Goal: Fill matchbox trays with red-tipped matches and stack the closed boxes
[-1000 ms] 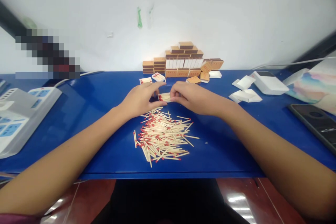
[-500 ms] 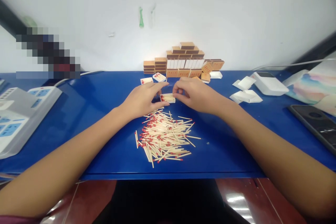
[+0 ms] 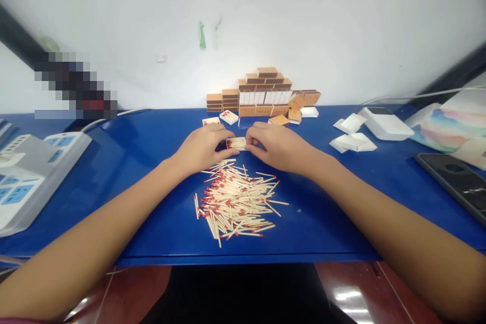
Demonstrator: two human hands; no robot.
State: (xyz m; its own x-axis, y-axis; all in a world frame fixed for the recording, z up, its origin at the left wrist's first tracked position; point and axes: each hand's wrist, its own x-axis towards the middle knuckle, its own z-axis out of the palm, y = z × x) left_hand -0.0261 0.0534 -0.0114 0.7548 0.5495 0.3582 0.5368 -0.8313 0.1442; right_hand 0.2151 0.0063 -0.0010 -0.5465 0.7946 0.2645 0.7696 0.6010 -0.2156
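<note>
My left hand (image 3: pixel 203 148) and my right hand (image 3: pixel 275 146) meet above a small white matchbox tray (image 3: pixel 237 143) filled with red-tipped matches; fingers of both hands pinch its two ends on the blue table (image 3: pixel 132 172). Just in front of my hands lies a loose heap of red-tipped matches (image 3: pixel 235 202). Two more filled trays (image 3: pixel 222 118) lie behind my left hand.
A stack of brown matchboxes (image 3: pixel 266 93) stands against the white wall. White empty trays (image 3: pixel 353 134) and a white device (image 3: pixel 385 122) lie at the right, a dark phone (image 3: pixel 453 182) at the far right. Power strips (image 3: pixel 26 177) occupy the left. The table's front edge runs near me.
The fingers of both hands have closed in on the tray's ends; the left index finger, stretched out before, is now curled. The view has shifted slightly.
</note>
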